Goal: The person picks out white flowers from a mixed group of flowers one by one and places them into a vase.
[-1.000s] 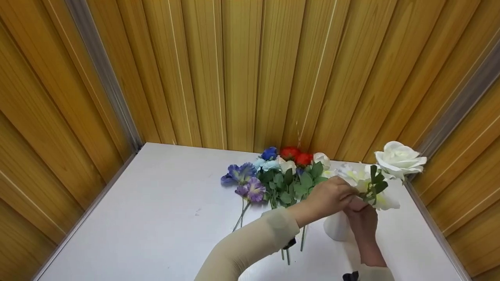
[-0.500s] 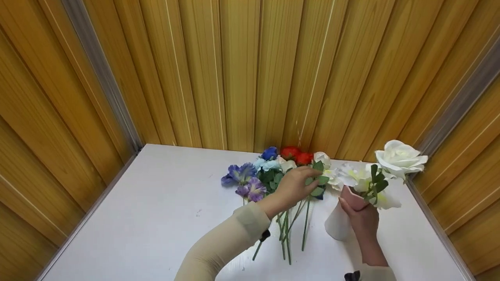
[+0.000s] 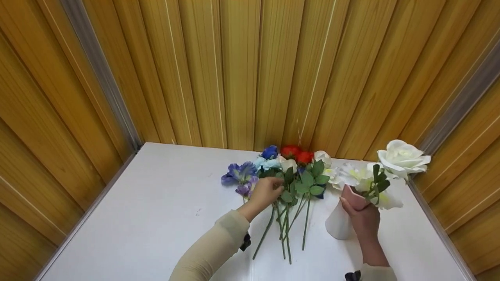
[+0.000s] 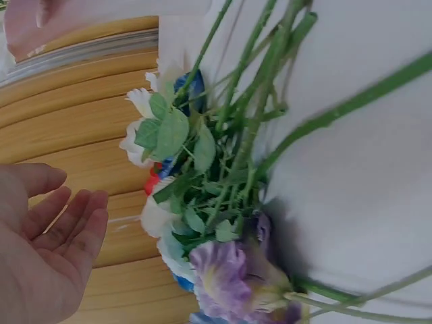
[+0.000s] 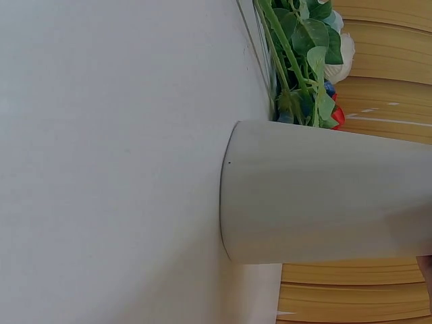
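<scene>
My right hand (image 3: pixel 365 220) grips the upper part of a white vase (image 3: pixel 338 223) with a pink inside, which stands upright on the table. A large white rose (image 3: pixel 403 158) and white-yellow flowers (image 3: pixel 357 177) stick out of its mouth. My left hand (image 3: pixel 265 193) is over the pile of loose artificial flowers, with fingers relaxed and nothing held. In the left wrist view, the left hand (image 4: pixel 50 239) shows its bent fingers apart from the stems and leaves (image 4: pixel 172 131). A purple iris (image 4: pixel 226 273) lies nearest the wrist camera. The right wrist view shows the vase wall (image 5: pixel 324 192).
Red flowers (image 3: pixel 291 151), a dark blue flower (image 3: pixel 269 152), light blue blooms (image 3: pixel 269 163) and a blue-purple iris (image 3: pixel 239 173) lie in the pile, stems toward me. The white table (image 3: pixel 156 218) meets wood-patterned panels (image 3: pixel 238 78) behind it.
My left hand has let go of a flower at the vase and moved left to the pile. The right hand keeps its hold on the vase.
</scene>
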